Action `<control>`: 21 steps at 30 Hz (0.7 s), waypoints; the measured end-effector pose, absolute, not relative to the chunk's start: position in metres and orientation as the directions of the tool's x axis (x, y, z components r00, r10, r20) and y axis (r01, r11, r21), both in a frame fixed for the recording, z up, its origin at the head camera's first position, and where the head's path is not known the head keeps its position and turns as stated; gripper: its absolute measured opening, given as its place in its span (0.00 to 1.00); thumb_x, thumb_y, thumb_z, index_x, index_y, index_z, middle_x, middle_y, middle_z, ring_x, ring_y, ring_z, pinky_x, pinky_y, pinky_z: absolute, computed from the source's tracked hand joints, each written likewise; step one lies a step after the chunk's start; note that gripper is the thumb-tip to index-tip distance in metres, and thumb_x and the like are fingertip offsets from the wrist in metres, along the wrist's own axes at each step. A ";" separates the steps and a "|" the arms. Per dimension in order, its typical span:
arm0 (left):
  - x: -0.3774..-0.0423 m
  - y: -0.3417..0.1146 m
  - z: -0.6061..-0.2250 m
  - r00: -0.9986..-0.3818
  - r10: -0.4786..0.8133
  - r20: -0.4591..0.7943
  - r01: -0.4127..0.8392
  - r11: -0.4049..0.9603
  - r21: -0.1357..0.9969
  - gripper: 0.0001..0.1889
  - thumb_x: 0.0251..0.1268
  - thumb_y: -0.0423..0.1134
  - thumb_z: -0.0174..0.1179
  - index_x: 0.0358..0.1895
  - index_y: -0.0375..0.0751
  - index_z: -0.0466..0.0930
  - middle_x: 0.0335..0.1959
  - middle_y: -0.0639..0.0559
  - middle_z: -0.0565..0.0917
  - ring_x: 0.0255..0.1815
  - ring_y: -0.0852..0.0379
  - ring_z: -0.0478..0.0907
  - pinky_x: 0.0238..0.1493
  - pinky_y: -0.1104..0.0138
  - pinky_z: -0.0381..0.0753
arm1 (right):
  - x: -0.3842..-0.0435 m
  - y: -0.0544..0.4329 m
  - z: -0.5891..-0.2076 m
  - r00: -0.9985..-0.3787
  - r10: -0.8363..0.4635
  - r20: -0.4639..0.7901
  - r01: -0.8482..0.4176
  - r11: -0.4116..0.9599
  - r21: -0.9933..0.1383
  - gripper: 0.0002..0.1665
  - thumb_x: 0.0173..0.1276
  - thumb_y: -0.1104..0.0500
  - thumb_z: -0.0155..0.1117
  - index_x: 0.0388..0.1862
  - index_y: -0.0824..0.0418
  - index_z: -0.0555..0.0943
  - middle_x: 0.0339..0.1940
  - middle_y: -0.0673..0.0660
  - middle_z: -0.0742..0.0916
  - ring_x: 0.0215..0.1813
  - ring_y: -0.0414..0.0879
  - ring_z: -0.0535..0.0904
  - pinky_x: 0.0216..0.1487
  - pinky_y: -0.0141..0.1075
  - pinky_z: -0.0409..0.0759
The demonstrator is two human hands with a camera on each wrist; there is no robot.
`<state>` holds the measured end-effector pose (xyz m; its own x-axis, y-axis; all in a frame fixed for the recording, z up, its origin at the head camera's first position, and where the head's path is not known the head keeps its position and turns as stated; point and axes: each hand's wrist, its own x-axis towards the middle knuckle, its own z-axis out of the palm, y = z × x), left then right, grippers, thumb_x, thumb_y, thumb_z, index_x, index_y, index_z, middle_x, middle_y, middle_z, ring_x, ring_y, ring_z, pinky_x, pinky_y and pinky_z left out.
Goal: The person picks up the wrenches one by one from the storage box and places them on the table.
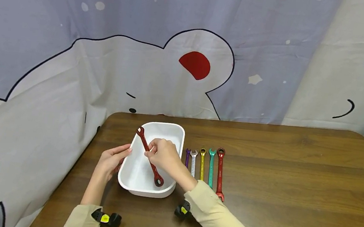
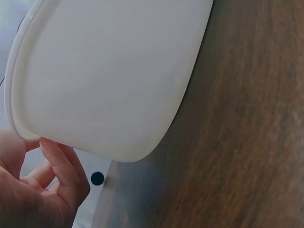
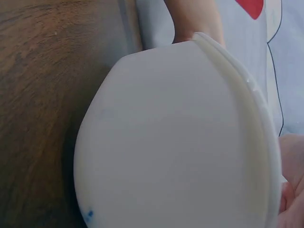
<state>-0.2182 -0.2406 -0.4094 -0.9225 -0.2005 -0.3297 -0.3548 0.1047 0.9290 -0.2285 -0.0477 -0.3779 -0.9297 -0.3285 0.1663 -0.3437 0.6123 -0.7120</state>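
Observation:
A dark red ratcheting combination wrench [image 1: 154, 169] slants over the inside of a white plastic basin [image 1: 135, 174]. My right hand [image 1: 167, 157] pinches its shaft near the middle between thumb and fingers. The wrench's open jaw end points to the far left and its ring end towards me. At the basin's left side, my left hand [image 1: 110, 161] holds the rim, thumb at the top edge and fingers curled beneath it, as the left wrist view shows. The right wrist view is mostly filled by the basin's outer wall [image 3: 166, 133], with the wrench hidden there.
Right of the basin, several wrenches lie side by side on the wooden table [image 1: 296, 190]: purple [image 1: 187, 158], silver [image 1: 193, 163], yellow [image 1: 202, 164], green [image 1: 211, 167] and red [image 1: 220, 170]. My right forearm crosses over their near ends. A patterned curtain [image 1: 263, 43] hangs behind the table.

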 end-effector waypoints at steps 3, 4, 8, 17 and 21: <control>-0.218 -0.240 -0.409 -0.923 -0.199 -0.330 -0.353 0.097 0.931 0.27 0.64 0.42 0.62 0.66 0.38 0.71 0.26 0.64 0.84 0.24 0.70 0.78 0.23 0.76 0.75 | -0.227 -0.045 -0.377 -0.927 -0.332 0.176 -0.352 0.602 -0.717 0.07 0.59 0.57 0.70 0.28 0.59 0.82 0.20 0.50 0.84 0.21 0.35 0.72 0.23 0.25 0.68; -0.218 -0.240 -0.409 -0.923 -0.198 -0.331 -0.354 0.095 0.931 0.28 0.64 0.42 0.63 0.66 0.38 0.71 0.26 0.64 0.84 0.24 0.70 0.78 0.22 0.76 0.75 | -0.226 -0.044 -0.376 -0.925 -0.332 0.182 -0.356 0.598 -0.718 0.07 0.59 0.58 0.70 0.28 0.60 0.82 0.21 0.50 0.84 0.21 0.35 0.72 0.23 0.25 0.68; -0.217 -0.240 -0.409 -0.923 -0.192 -0.334 -0.355 0.087 0.931 0.28 0.64 0.42 0.63 0.66 0.38 0.71 0.26 0.64 0.83 0.24 0.70 0.78 0.23 0.76 0.75 | -0.225 -0.039 -0.374 -0.919 -0.334 0.210 -0.379 0.598 -0.706 0.07 0.59 0.58 0.70 0.29 0.60 0.82 0.22 0.51 0.85 0.22 0.35 0.72 0.25 0.25 0.68; -0.217 -0.241 -0.408 -0.921 -0.183 -0.343 -0.361 0.076 0.930 0.28 0.64 0.42 0.62 0.67 0.38 0.70 0.27 0.67 0.83 0.26 0.71 0.79 0.26 0.75 0.78 | -0.222 -0.027 -0.367 -0.913 -0.343 0.223 -0.388 0.553 -0.737 0.07 0.59 0.59 0.70 0.29 0.61 0.82 0.19 0.51 0.84 0.20 0.35 0.72 0.21 0.25 0.68; -0.218 -0.242 -0.409 -0.921 -0.179 -0.346 -0.364 0.076 0.928 0.28 0.65 0.42 0.62 0.66 0.39 0.70 0.27 0.68 0.83 0.26 0.71 0.79 0.25 0.76 0.77 | -0.221 -0.021 -0.364 -0.919 -0.337 0.207 -0.369 0.544 -0.753 0.06 0.59 0.59 0.70 0.29 0.61 0.82 0.19 0.51 0.85 0.20 0.35 0.72 0.22 0.26 0.67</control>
<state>-0.2182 -0.2418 -0.4087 -0.9209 -0.1789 -0.3462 -0.3638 0.0763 0.9283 -0.2209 -0.0210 -0.3635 -0.9185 -0.3369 0.2070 -0.3694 0.5445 -0.7531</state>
